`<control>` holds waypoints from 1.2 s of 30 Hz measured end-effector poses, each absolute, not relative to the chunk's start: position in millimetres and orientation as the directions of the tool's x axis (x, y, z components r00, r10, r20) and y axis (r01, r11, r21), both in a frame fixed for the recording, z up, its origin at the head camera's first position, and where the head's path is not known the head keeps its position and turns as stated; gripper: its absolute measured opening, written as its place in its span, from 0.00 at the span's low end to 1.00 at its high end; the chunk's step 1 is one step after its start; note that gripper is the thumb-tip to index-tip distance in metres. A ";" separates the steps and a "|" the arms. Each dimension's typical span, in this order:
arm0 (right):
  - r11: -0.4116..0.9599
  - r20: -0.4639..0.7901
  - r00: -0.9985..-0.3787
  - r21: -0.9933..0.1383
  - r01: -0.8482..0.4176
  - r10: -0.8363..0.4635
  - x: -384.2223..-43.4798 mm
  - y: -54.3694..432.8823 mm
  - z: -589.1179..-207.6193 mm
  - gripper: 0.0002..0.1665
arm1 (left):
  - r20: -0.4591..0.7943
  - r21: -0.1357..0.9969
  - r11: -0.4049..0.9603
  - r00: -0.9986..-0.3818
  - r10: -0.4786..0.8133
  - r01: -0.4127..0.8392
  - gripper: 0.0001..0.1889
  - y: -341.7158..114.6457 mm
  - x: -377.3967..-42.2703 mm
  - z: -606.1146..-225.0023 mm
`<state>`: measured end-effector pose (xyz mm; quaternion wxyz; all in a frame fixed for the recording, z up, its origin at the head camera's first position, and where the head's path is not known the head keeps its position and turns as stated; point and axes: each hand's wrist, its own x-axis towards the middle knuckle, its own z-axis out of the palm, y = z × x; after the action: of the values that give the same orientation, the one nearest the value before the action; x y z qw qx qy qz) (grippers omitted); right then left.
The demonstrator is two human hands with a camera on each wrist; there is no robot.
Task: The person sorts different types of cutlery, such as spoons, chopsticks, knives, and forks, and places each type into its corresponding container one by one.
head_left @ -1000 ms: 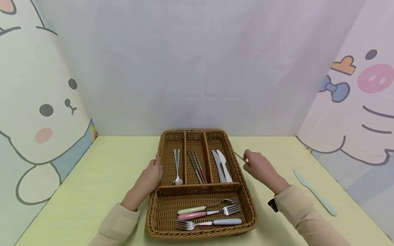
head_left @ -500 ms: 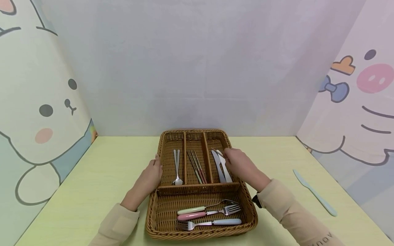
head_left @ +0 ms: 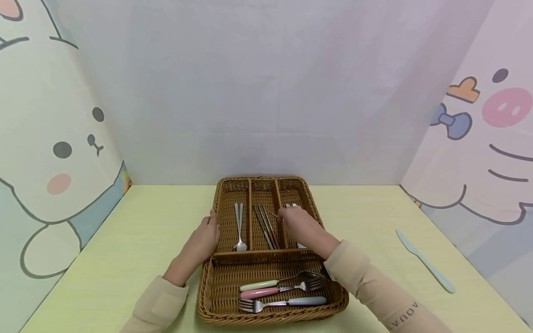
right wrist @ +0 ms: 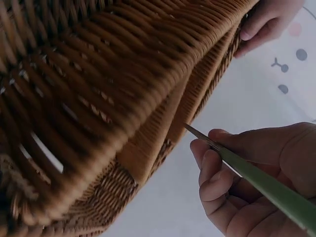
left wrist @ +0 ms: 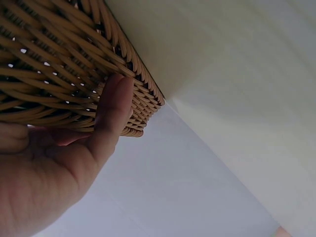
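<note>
A brown wicker cutlery tray (head_left: 254, 319) lies on the table. My left hand (head_left: 200, 238) grips its left rim; in the left wrist view the thumb (left wrist: 114, 106) lies against the woven wall. Above the right compartment, my right hand (head_left: 303, 227) pinches a green-handled chopstick (right wrist: 269, 186), whose thin tip points toward the middle compartment. Several chopsticks (head_left: 266, 226) with green and red handles lie in that compartment. Spoons (head_left: 240, 246) occupy the left one. My right hand mostly covers the knives (head_left: 300, 245) in the right compartment. Three forks (head_left: 260, 293) lie in the front section.
A pale green knife (head_left: 425, 260) lies on the yellow table (head_left: 366, 203), right of my right forearm. Wicker dividers (head_left: 278, 199) separate the compartments. A pale cloth backdrop (head_left: 266, 92) stands behind, with cartoon animals on both sides.
My right hand has moved left with the chopstick, from beside the tray's right edge, across the rim, to over the right compartment near the divider. My left hand has stayed put.
</note>
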<state>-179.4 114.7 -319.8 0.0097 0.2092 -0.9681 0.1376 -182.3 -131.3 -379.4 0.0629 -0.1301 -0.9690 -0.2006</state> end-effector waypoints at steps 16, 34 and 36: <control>0.847 -0.056 -0.888 -0.332 -0.414 -0.456 -203.6 88.8 -339.9 0.14 | 0.195 0.357 0.889 -0.954 0.229 0.287 0.26 -132.3 -183.5 -382.9; 0.837 -0.159 -0.875 -0.412 -0.361 -0.456 -229.2 74.9 -364.8 0.18 | 0.201 0.356 0.890 -0.953 0.226 0.286 0.27 -133.5 -186.5 -388.1; 0.836 -0.158 -0.872 -0.406 -0.370 -0.463 -230.5 74.6 -367.7 0.16 | 0.203 0.354 0.890 -0.953 0.226 0.286 0.26 -133.3 -186.4 -388.2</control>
<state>-230.5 74.6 -367.7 -0.1261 0.2191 -0.9497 0.1848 -186.4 -133.3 -388.2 0.0785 -0.1321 -0.9690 -0.1936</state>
